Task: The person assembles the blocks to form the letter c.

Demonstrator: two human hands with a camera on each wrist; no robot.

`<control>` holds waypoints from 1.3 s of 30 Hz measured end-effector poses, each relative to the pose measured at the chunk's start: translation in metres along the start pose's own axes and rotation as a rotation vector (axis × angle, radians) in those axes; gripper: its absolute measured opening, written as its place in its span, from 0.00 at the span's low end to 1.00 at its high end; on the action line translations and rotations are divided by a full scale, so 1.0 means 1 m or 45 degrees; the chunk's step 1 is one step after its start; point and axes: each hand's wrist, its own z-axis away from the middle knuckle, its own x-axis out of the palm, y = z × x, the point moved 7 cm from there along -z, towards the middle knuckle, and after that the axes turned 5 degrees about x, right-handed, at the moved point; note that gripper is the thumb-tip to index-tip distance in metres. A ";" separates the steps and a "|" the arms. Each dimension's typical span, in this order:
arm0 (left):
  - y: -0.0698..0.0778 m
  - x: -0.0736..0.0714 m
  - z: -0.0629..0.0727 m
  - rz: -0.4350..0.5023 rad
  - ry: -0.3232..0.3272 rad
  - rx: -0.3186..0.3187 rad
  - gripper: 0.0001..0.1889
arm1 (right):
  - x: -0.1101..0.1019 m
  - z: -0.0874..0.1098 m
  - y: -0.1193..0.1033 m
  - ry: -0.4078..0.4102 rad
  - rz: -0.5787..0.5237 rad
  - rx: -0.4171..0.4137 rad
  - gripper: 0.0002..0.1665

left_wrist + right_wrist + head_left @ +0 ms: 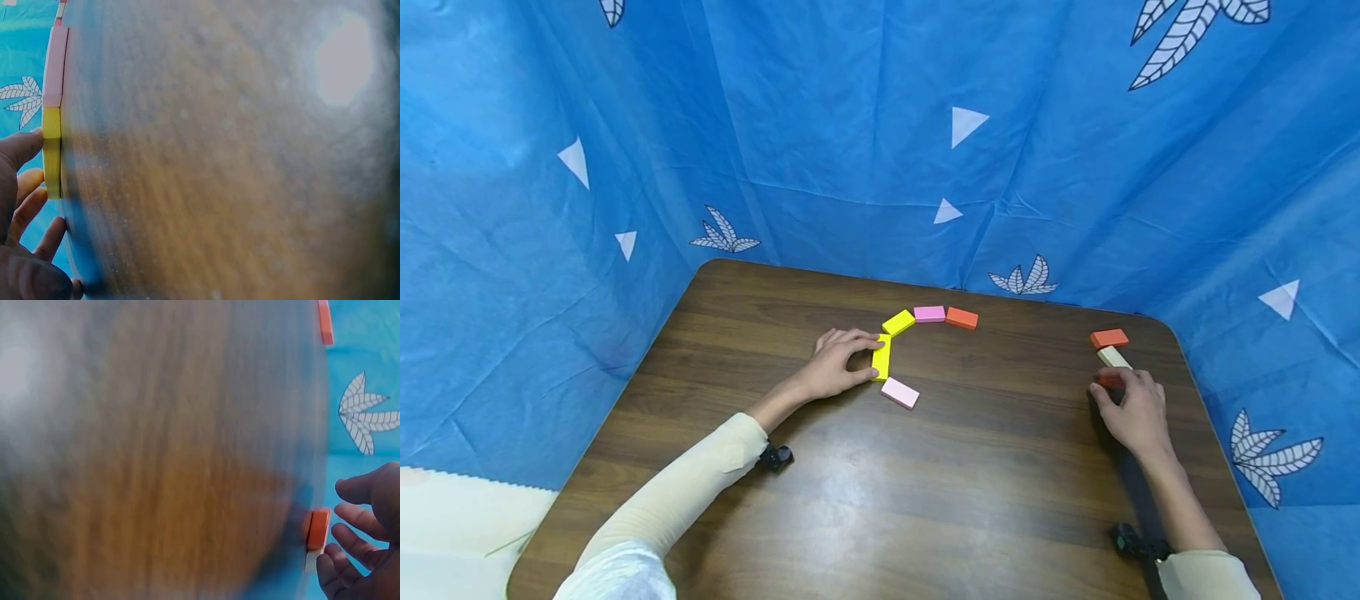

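Observation:
My left hand (835,364) is at a yellow block (882,357) lying flat on the table, thumb at its near end and index finger at its far end. The left wrist view shows this yellow block (52,153) with the thumb and fingers along it. Close to its near end lies a light pink block (899,393); a second yellow block (898,322) adjoins its far end. Over on the right, my right hand (1138,414) hovers around a red-orange block (1109,382), partly hidden by fingers. In the right wrist view, the thumb stands apart from that block (319,529).
A pink block (929,314) and an orange-red block (962,318) continue the left row in a curve. Beyond the right hand lie a cream block (1113,357) and another orange-red block (1108,338). Blue cloth (850,150) hangs behind the wooden table (985,467).

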 end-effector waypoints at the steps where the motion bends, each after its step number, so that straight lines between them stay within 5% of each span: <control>1: 0.000 0.000 0.000 0.000 -0.002 -0.001 0.28 | -0.001 -0.001 0.002 -0.001 0.005 0.017 0.20; 15: 0.001 -0.002 0.000 0.001 -0.006 0.000 0.28 | -0.003 -0.009 0.018 -0.044 0.081 0.149 0.25; 39: 0.001 -0.003 0.001 0.009 -0.016 -0.013 0.28 | 0.001 -0.014 0.029 -0.086 0.083 0.206 0.24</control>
